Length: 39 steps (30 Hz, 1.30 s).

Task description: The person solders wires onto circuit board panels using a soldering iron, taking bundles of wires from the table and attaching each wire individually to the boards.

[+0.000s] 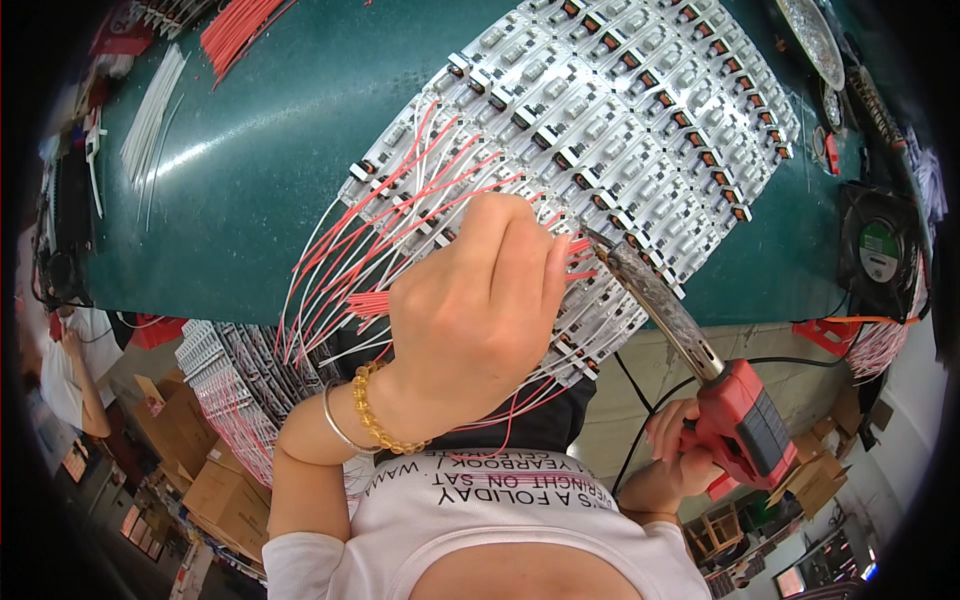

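Note:
My left hand (470,300) is closed around a bundle of short red wires (368,304), whose ends stick out on both sides of the fist. Under it lies a large panel of small white circuit boards (570,85), set in rows with dark and orange components. Red and white wires (350,240) are attached along its left side and hang toward me. In my right hand (675,455) is a red and black soldering gun (745,425). Its long metal tip meets or nearly meets the board beside my left fingertips; actual contact is hard to make out.
On the green table (270,130) lie loose white wires (152,120) and red wires (240,35). A black fan (878,250) and a metal dish (812,40) stand at the right. Another wired panel (235,385) rests below the table edge, near cardboard boxes (225,495). Another person (75,370) is at far left.

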### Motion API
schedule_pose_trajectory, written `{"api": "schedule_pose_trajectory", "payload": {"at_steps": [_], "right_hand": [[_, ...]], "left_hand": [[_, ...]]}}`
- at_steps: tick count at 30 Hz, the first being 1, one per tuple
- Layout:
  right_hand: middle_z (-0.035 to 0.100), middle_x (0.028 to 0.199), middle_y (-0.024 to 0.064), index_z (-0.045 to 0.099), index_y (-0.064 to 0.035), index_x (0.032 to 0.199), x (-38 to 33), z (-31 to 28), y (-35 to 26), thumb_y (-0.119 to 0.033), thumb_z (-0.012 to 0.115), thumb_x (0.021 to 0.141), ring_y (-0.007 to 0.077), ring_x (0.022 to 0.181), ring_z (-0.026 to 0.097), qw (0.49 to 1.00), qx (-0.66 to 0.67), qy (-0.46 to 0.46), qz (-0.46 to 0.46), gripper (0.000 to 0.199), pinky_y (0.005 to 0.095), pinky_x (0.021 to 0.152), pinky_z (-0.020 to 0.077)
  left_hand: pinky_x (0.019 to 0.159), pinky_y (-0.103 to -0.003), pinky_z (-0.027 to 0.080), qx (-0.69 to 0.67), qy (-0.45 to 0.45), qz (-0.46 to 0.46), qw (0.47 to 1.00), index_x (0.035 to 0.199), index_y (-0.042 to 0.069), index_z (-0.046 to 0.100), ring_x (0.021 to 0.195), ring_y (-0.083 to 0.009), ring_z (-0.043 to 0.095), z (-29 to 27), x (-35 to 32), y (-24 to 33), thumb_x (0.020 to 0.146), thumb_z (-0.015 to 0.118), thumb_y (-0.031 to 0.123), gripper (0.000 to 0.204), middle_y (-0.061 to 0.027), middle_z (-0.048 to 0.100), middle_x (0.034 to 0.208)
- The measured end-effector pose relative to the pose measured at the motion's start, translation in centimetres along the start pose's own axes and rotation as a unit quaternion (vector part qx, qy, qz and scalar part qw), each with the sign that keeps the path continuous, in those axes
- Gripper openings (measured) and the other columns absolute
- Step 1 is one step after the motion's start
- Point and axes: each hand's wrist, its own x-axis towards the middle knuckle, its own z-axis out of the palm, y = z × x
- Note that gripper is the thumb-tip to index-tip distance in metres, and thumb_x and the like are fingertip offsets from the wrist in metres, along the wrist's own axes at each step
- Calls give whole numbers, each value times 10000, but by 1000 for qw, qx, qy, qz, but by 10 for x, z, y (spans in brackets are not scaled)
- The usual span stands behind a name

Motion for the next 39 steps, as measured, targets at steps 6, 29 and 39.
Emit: {"api": "schedule_pose_trajectory", "payload": {"at_steps": [6,29,39], "right_hand": [[459,496,1,435,28,1172,1,-11,4,-522,594,805,117,433,453,1000,-8,-6,-27,680,260,448,393],[537,894,47,284,-35,1372,-23,-33,33,-603,589,757,134,885,515,981,124,-147,-38,891,291,771,413],[527,839,42,375,-20,1217,-30,-20,26,-603,624,732,149,693,534,999,30,34,18,799,284,601,426]], "left_hand": [[390,-268,363,1,-5,3,1000,801,11,554,443,-143,470,-1,1,1,741,673,89,154,-61,511,814],[403,-285,387,-19,-40,-17,999,767,9,532,459,-170,488,-3,3,4,767,648,89,141,-70,477,786],[395,-280,377,5,-39,-8,999,769,2,525,448,-160,476,-3,3,4,759,652,91,155,-73,469,778]]}}
